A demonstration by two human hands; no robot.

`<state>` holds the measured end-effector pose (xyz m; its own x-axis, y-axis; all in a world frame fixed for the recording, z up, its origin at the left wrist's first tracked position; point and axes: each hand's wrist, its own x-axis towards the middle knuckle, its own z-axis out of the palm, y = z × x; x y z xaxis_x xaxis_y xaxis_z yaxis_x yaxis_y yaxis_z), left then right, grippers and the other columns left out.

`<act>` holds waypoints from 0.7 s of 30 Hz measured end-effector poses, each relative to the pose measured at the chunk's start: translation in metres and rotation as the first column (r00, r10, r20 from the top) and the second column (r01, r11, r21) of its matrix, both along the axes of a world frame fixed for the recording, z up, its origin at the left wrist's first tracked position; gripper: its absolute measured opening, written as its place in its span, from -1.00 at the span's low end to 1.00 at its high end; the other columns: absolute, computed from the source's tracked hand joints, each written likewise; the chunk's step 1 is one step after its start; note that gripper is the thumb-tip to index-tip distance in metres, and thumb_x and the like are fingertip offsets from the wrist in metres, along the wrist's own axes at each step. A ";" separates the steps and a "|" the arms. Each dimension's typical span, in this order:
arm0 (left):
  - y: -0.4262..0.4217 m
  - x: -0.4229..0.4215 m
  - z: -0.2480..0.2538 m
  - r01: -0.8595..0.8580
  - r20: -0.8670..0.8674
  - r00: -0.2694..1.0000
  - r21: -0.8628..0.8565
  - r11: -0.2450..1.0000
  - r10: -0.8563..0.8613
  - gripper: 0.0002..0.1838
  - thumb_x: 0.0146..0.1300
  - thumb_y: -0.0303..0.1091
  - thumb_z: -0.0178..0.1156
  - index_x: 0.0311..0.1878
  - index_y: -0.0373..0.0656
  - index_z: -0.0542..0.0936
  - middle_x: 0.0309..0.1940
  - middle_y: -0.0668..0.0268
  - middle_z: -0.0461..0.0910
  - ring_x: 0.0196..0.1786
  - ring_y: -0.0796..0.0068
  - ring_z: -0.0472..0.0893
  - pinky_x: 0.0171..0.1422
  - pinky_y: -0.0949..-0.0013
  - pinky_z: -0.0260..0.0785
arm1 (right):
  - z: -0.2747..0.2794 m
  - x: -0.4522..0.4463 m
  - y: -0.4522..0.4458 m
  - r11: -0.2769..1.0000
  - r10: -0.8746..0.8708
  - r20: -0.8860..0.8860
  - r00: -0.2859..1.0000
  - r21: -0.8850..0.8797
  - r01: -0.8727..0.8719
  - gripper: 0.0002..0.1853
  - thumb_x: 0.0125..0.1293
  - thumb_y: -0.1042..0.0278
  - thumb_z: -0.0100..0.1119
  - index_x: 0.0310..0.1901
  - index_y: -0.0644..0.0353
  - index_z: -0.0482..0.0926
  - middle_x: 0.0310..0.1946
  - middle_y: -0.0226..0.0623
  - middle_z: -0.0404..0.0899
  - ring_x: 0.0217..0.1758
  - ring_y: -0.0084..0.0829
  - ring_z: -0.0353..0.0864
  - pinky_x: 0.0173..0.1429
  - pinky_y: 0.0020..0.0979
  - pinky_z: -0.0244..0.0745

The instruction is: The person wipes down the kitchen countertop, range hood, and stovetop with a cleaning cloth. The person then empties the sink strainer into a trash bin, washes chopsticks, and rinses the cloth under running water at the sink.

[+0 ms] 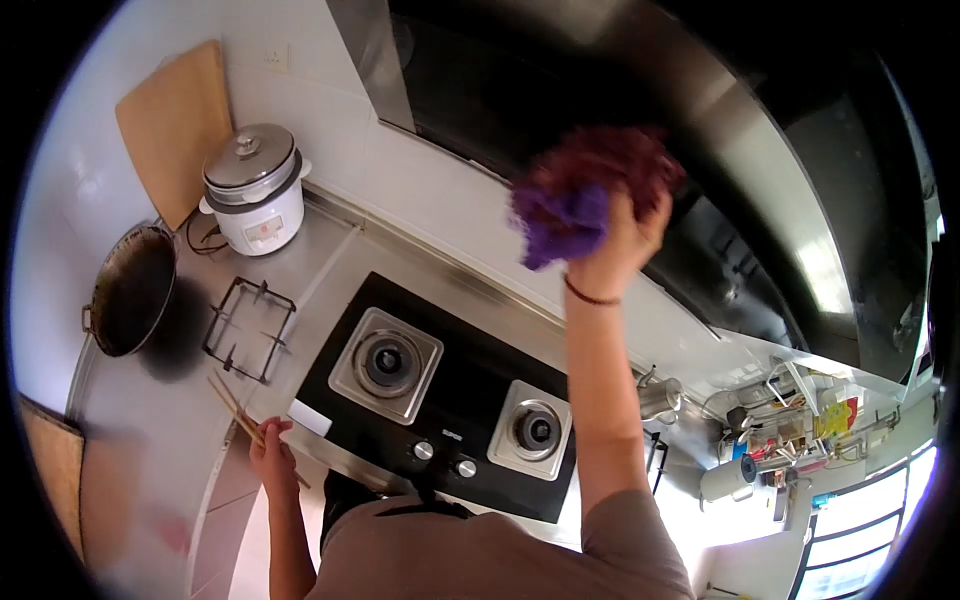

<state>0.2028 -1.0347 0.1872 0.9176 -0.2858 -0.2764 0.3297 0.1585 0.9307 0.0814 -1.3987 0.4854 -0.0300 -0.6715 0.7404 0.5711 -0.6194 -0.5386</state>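
Our right hand (pixel 632 232), raised at the range hood (pixel 480 90), has its fingers curled into a bunched purple-and-maroon cloth (pixel 568 225); we cannot tell whether this is one piece or two. The cloth overlaps the hood's dark lower side in view, though whether it presses there we cannot tell. A full palm behind the bundle should spread pressure better than fingertips, and tucking in its loose purple end would probably stop it trailing over the metal edge.

Our left hand (pixel 272 455), low by the counter's edge, is closed around what look like wooden chopsticks (pixel 238 412), tips pointing outward. A looser arm on that side may help our balance while we reach up.

Below us sits the black gas hob (pixel 460 350), both burners without their supports. To its left, a pan support (pixel 221 314) lies on the counter, with a wok (pixel 135 295) and a rice cooker (pixel 265 215) beyond.
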 end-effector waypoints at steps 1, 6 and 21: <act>-0.008 -0.010 0.015 0.047 -0.043 0.998 -0.014 0.999 -0.047 -0.81 0.29 -0.33 0.00 -0.16 -0.24 0.49 -0.38 0.30 0.59 -0.78 0.83 0.12 -0.73 0.68 -0.11 | -0.003 -0.036 -0.008 0.998 -0.056 -0.011 0.998 -0.019 0.056 -0.64 0.18 0.63 0.04 0.05 0.21 0.38 -0.01 -0.27 0.46 0.00 -0.39 0.46 0.10 -0.35 0.40; -0.036 -0.040 0.020 0.166 -0.096 0.981 -0.017 0.986 -0.167 -0.82 0.29 -0.33 0.00 -0.17 -0.22 0.50 -0.37 0.31 0.60 -0.75 0.82 0.13 -0.72 0.66 -0.09 | -0.016 -0.192 -0.046 0.960 -0.270 0.094 0.958 0.108 0.260 -0.54 0.10 0.64 0.03 0.08 0.10 0.34 0.04 -0.15 0.41 0.01 -0.16 0.49 0.04 -0.07 0.51; 0.019 0.019 -0.015 -0.049 -0.090 0.995 0.006 0.999 0.049 -0.81 0.31 -0.31 -0.01 -0.15 -0.21 0.48 -0.36 0.28 0.57 -0.77 0.82 0.14 -0.74 0.68 -0.09 | -0.083 0.097 -0.042 0.946 -0.285 -0.172 0.943 0.111 0.306 -0.64 -0.02 0.74 0.12 -0.14 0.23 0.44 -0.17 -0.30 0.51 -0.07 -0.42 0.47 0.07 -0.39 0.39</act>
<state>0.2223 -1.0153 0.1721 0.9017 -0.2396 -0.3599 0.4044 0.1728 0.8981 0.1784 -1.4408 0.4022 -0.1368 -0.7427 0.6555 0.2789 -0.6639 -0.6939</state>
